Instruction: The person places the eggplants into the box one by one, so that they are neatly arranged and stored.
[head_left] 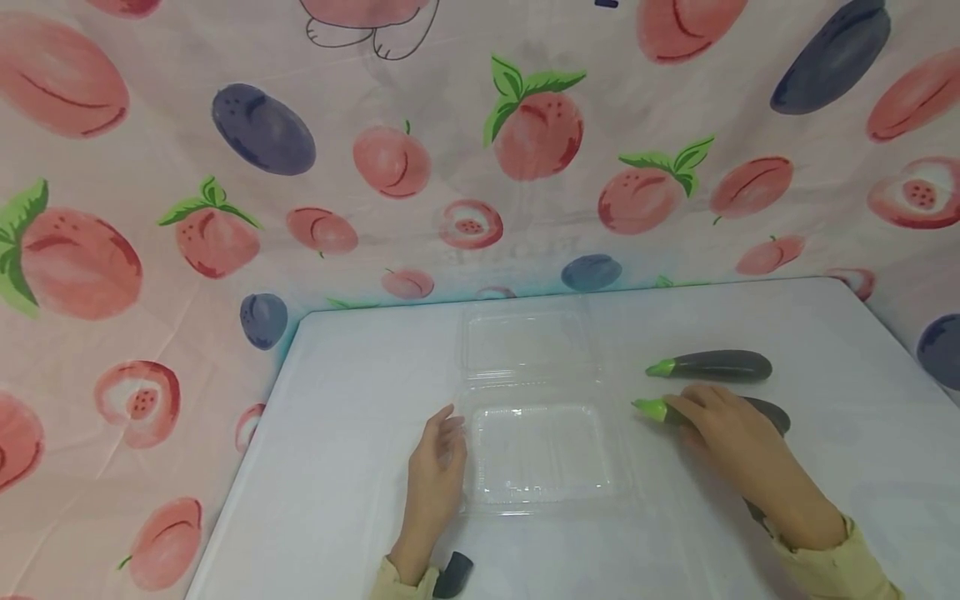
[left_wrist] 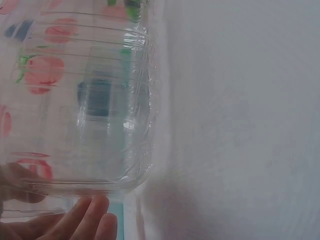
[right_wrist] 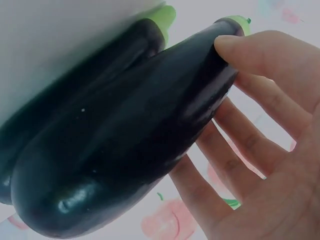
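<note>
My right hand (head_left: 731,433) holds the nearer of two dark eggplants (right_wrist: 115,130) by its green-stemmed end. In the right wrist view the thumb (right_wrist: 240,52) presses on its upper side and the other fingers reach along its underside. The second eggplant (head_left: 723,365) lies just behind it, its stem also pointing left. A clear plastic clamshell box (head_left: 543,504) lies unfolded, its lid (head_left: 528,342) spread toward the back. My left hand (head_left: 437,471) is at the box's left side, its fingers loosely bent; in the left wrist view the fingertips are right at the rim.
The white table (head_left: 337,433) meets a fruit-printed cloth (head_left: 450,100) that hangs along its back and left sides. More of this cloth drops away past the right edge. Dark wrist-worn devices show at both cuffs.
</note>
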